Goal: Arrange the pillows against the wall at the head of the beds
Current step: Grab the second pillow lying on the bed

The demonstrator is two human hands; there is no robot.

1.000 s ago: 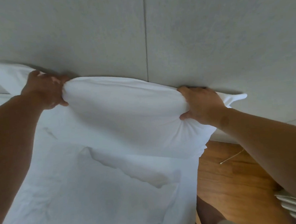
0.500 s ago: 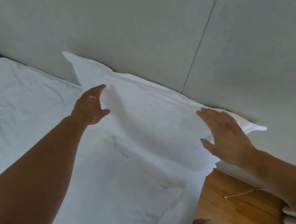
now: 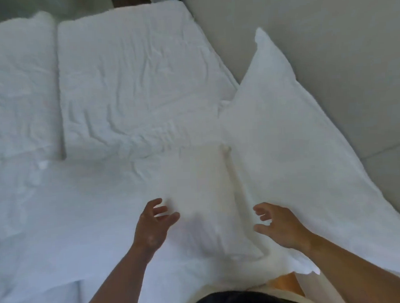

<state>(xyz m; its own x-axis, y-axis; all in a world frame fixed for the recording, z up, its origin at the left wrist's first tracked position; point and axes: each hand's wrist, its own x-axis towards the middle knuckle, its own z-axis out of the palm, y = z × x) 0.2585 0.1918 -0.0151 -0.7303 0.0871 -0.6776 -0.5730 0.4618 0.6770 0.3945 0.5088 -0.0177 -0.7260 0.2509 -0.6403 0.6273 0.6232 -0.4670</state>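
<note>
Now the pillow (image 3: 293,132) lies against the wall (image 3: 341,39) at the head of the bed (image 3: 132,73), released. Both hands have pulled back off it: left hand (image 3: 152,228) and right hand (image 3: 280,226) hover, fingers spread, holding nothing.

— What lies on the near bed (image 3: 59,228)?

— A white wrinkled sheet, and one white pillow (image 3: 287,151) at its right side, leaning against the grey wall (image 3: 339,39).

— And the other beds?

— The second bed (image 3: 125,74) and the third bed (image 3: 17,86) carry only wrinkled white sheets.
</note>
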